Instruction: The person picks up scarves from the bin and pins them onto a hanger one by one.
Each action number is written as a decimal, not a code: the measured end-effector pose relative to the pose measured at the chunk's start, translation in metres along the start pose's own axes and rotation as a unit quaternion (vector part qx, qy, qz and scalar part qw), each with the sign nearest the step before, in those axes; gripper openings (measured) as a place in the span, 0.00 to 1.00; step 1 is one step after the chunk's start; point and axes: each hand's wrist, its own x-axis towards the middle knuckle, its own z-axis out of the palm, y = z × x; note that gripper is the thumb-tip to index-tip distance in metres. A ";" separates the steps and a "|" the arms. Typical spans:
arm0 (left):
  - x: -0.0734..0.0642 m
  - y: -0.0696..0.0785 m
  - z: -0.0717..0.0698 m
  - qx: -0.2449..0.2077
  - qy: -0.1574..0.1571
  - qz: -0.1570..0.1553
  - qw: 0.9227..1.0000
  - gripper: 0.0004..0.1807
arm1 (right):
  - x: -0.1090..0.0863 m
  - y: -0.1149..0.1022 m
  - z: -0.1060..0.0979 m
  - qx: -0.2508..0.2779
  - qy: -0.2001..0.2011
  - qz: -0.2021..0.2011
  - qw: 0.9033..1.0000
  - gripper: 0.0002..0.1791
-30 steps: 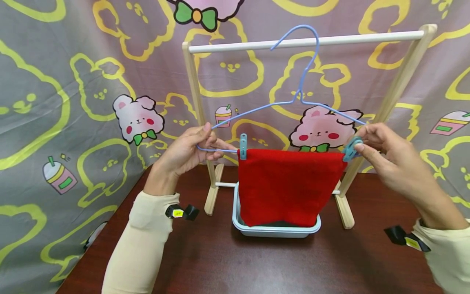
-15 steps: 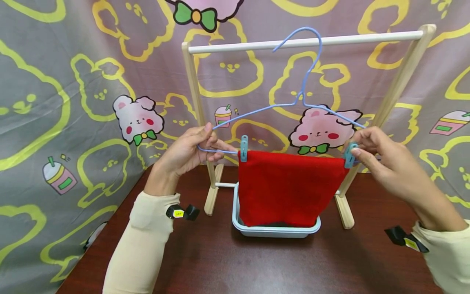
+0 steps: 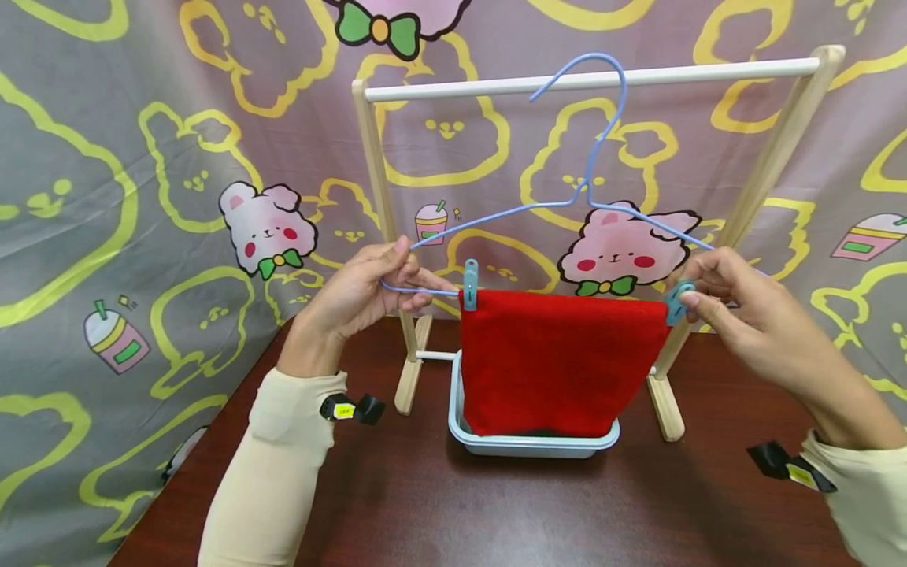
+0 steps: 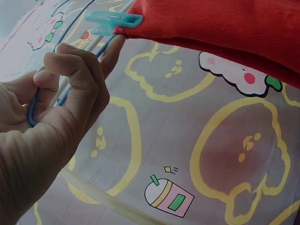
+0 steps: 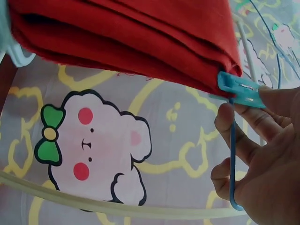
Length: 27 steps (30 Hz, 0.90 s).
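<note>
A blue wire hanger (image 3: 553,205) is held up in front of the rack, its hook not visibly resting on the bar. My left hand (image 3: 361,291) grips the hanger's left end, thumb and fingers about the wire. Over the lower wire hangs a folded red cloth (image 3: 563,362). One teal clothespin (image 3: 471,285) clamps its top left corner. At the top right corner sits a second teal clothespin (image 5: 240,89), which my right hand (image 3: 744,315) pinches between thumb and finger. In the right wrist view, the hanger's wire end runs past that hand's other fingers.
Behind stands a wooden drying rack with a white top bar (image 3: 453,90) and wooden feet (image 3: 666,409). A pale blue basin (image 3: 531,450) sits on the dark table (image 3: 439,512) beneath the cloth. A patterned curtain (image 3: 283,441) closes off the back and left.
The hanger's hook has shifted slightly right and down. My right hand has moved a little down, and the clothespin in it has changed its tilt. The left hand stays put.
</note>
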 end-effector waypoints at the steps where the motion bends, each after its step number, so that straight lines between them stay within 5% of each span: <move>1: 0.000 0.000 0.000 0.002 -0.001 0.001 1.000 0.26 | 0.000 0.000 0.000 0.000 0.001 0.001 1.000 0.12; 18: 0.000 0.001 0.001 0.014 0.010 -0.005 1.000 0.27 | -0.002 -0.009 0.002 -0.050 0.050 -0.002 0.998 0.17; 27: -0.002 0.000 -0.001 0.005 0.017 -0.005 1.000 0.26 | 0.003 -0.021 -0.008 -0.026 0.124 -0.064 0.990 0.17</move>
